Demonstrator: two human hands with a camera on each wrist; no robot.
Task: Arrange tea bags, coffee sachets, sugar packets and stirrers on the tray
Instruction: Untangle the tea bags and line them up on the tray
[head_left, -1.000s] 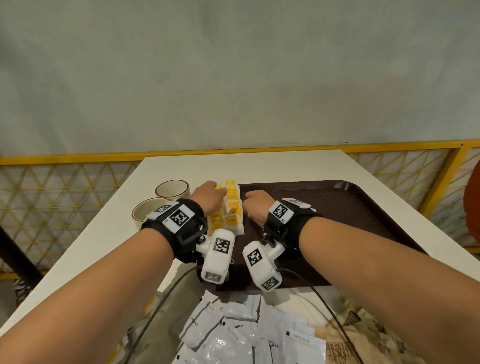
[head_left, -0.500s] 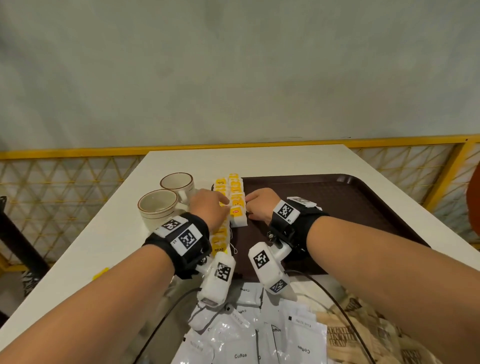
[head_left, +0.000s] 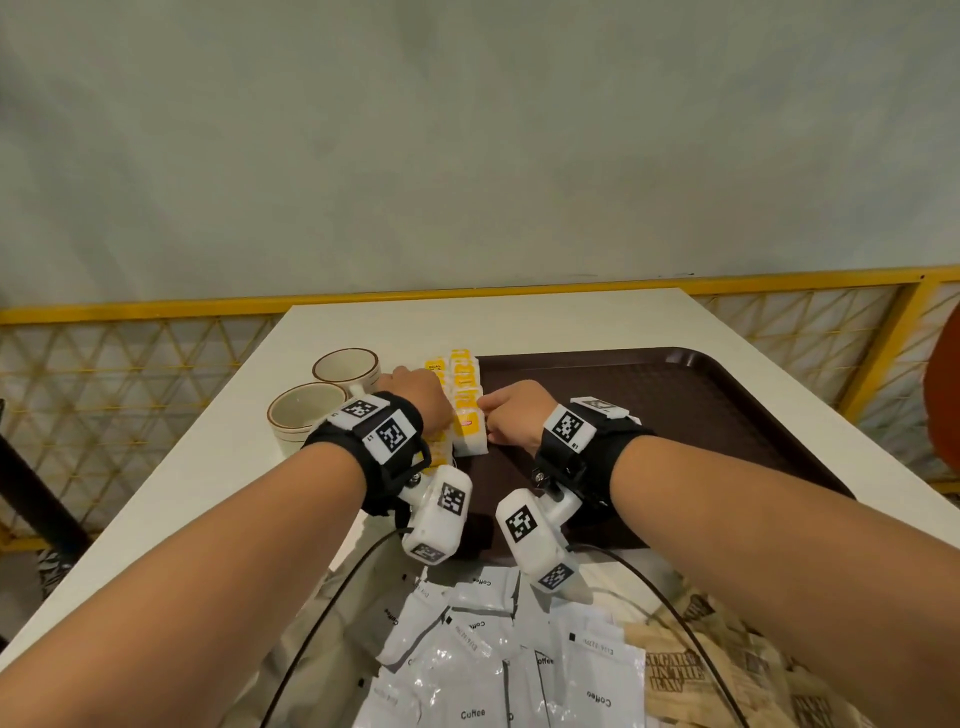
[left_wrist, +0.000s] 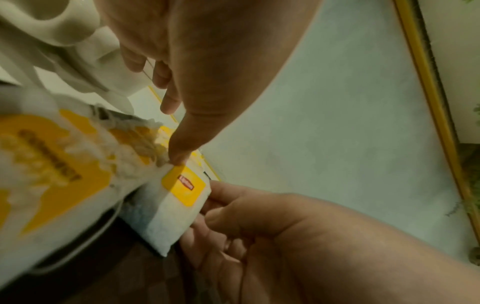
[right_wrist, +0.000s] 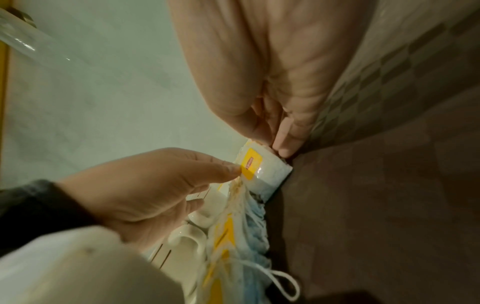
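A row of white tea bags with yellow tags (head_left: 464, 387) lies along the left edge of the dark brown tray (head_left: 675, 415). My two hands meet at the nearest tea bag (head_left: 470, 434) (left_wrist: 176, 201) (right_wrist: 265, 168). My left hand (head_left: 415, 392) presses its straight index fingertip (left_wrist: 179, 157) onto the bag's top by the tag. My right hand (head_left: 506, 410) has curled fingers (right_wrist: 284, 144) and pinches the bag's tray-side edge. White coffee sachets (head_left: 498, 665) and brown sugar packets (head_left: 675, 670) are heaped near me. No stirrers show.
Two cream cups (head_left: 347, 366) (head_left: 304, 410) stand on the white table (head_left: 519, 322), just left of the tea bags and touching distance from my left hand. Most of the tray right of my hands is bare. A yellow railing (head_left: 156, 306) runs behind the table.
Both hands have slid a little toward me along the tea bag row and now meet at its near end. My head has shifted, so the cups show fully.
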